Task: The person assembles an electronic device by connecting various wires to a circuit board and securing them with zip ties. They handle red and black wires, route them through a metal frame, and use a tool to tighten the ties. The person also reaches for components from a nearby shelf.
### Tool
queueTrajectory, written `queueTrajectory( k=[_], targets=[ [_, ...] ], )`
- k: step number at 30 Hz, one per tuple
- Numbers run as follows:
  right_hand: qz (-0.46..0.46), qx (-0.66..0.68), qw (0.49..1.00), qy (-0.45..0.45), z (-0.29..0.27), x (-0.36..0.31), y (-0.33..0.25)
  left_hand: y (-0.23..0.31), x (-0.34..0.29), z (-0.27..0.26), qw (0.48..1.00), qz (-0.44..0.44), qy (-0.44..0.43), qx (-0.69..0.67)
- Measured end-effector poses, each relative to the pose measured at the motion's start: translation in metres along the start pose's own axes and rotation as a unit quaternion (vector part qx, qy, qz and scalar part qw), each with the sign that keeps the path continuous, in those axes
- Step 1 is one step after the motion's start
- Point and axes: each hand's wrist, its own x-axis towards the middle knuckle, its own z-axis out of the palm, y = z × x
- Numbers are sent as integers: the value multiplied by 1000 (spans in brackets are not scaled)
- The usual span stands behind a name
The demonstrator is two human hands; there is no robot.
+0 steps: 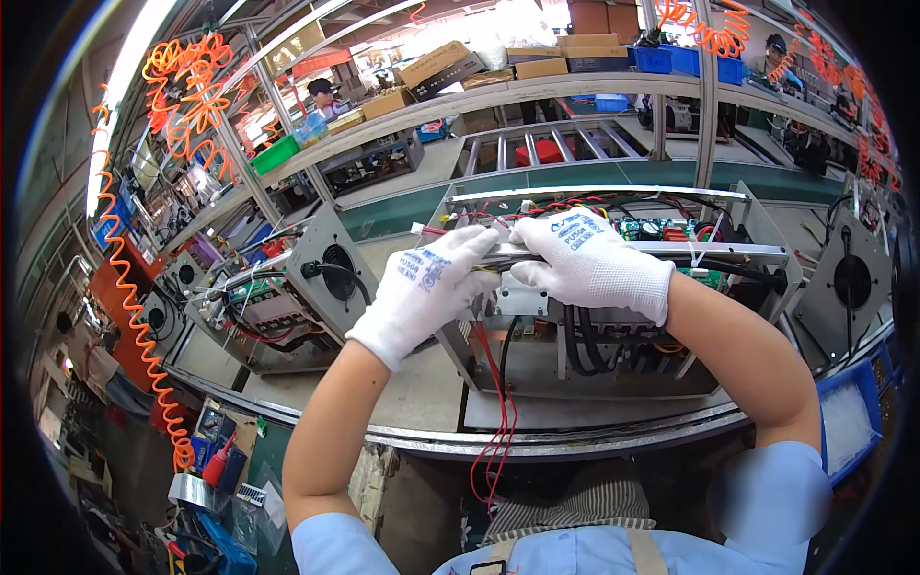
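My left hand, in a white glove, has its fingers bent together at the near left of an open metal chassis. My right hand, gloved alike, reaches over the crossbar, thumb and fingers closing near the left fingertips. Whatever lies between the fingers of either hand is too small or covered to name. Thin red wires dangle from below the left hand past the table's front edge. Green circuit boards and thick black cables sit inside the chassis. A small white connector shows behind the left hand.
Similar chassis with fans stand at the left and right. A shelf with cardboard boxes crosses behind. An orange coiled hose hangs at the left. A blue bin is at the right. Tools lie lower left.
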Motion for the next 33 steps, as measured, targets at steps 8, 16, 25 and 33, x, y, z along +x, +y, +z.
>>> queueTrajectory(
  k=[8, 16, 25, 33],
  targets=[
    [42, 58, 997, 0, 4, 0, -1, -10, 4, 8, 997, 0, -2, -83],
    [88, 50, 995, -18, -7, 0, -12, 7, -42, 20, 742, -81, 297, -595],
    [-77, 234, 966, -80, -4, 4, 8, 6, 14, 34, 424, -40, 314, -848],
    [-17, 178, 982, -67, -16, -3, 0, 24, 50, 44, 445, -122, 395, -795]
  ],
)
